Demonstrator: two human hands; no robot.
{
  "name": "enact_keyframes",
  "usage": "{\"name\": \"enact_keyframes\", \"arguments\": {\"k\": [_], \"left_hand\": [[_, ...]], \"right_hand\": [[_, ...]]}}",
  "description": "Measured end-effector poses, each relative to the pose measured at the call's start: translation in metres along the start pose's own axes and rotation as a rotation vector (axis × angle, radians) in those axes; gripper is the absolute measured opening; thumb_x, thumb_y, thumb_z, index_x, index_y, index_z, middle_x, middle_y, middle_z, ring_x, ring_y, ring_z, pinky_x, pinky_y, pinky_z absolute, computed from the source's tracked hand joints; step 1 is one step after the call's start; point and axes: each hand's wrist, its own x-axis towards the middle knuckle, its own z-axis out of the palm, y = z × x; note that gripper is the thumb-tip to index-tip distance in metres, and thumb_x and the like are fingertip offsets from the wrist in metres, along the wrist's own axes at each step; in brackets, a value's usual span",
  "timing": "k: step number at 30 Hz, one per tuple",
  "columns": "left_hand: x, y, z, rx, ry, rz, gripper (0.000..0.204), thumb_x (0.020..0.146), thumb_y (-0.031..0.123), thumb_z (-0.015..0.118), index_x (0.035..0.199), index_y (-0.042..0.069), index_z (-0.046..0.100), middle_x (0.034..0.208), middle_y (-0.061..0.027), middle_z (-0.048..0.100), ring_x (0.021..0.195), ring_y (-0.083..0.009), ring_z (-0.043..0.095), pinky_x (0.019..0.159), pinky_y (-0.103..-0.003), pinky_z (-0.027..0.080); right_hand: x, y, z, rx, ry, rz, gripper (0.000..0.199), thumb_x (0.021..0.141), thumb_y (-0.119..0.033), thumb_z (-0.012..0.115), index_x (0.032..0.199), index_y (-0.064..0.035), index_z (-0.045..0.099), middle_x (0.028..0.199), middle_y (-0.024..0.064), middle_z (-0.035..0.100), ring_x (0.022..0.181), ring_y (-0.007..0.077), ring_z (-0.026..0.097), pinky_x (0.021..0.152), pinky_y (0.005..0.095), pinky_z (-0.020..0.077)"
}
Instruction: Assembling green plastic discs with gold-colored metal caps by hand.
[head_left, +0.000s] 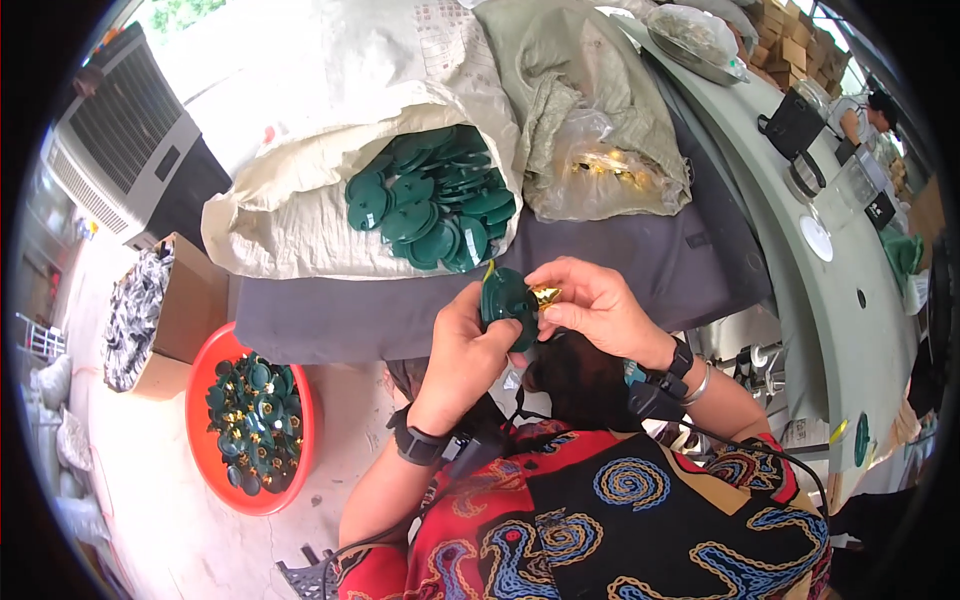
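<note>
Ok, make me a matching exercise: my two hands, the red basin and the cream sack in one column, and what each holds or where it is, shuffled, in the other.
Column one
1. Left hand
2. Right hand
3. Red basin
4. Cream sack

Column two
A. Lies open on the dark grey cloth
B. Pinches a shiny gold piece
C. Stands on the floor, green and gold pieces inside
D. Grips a green disc

Right pairs: 1-D, 2-B, 3-C, 4-A.
</note>
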Motion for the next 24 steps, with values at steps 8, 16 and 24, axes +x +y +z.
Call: {"name": "enact_keyframes", "arguments": {"k": [8,16,24], "left_hand": [[-0.003,-0.008,0.011,0.115,0.021,0.030,0.018,0.082,-0.001,0.051,0.100,-0.005,0.053,0.075,-0.0053,0.059,0.051,-0.0089,0.056,0.042,-0.019,0.040],[-0.009,-0.028,0.020,0.926,0.182,0.679,0.017,0.068,-0.004,0.056,0.076,-0.001,0.041,0.065,-0.0199,0.048,0.054,-0.0398,0.049,0.048,-0.045,0.037],[-0.042,-0.006,-0.116,0.386,0.652,0.237,0.018,0.081,0.005,0.052,0.095,0.001,0.062,0.075,0.0000,0.058,0.056,-0.0055,0.051,0.044,-0.019,0.038]], "right_hand": [[-0.006,-0.002,0.005,-0.915,-0.027,-0.490,0.029,0.081,0.001,0.062,0.108,0.0002,0.052,0.092,0.0147,0.055,0.072,0.0301,0.062,0.062,0.0347,0.0495],[-0.007,0.004,0.017,-0.320,0.086,0.212,0.017,0.085,-0.005,0.058,0.099,0.0045,0.056,0.077,0.0082,0.060,0.056,0.0142,0.059,0.049,0.0286,0.0485],[0.045,0.016,-0.042,-0.360,0.149,0.097,0.026,0.090,-0.018,0.061,0.106,0.0021,0.058,0.078,0.0059,0.063,0.064,0.0110,0.062,0.056,0.0255,0.0523]]}}
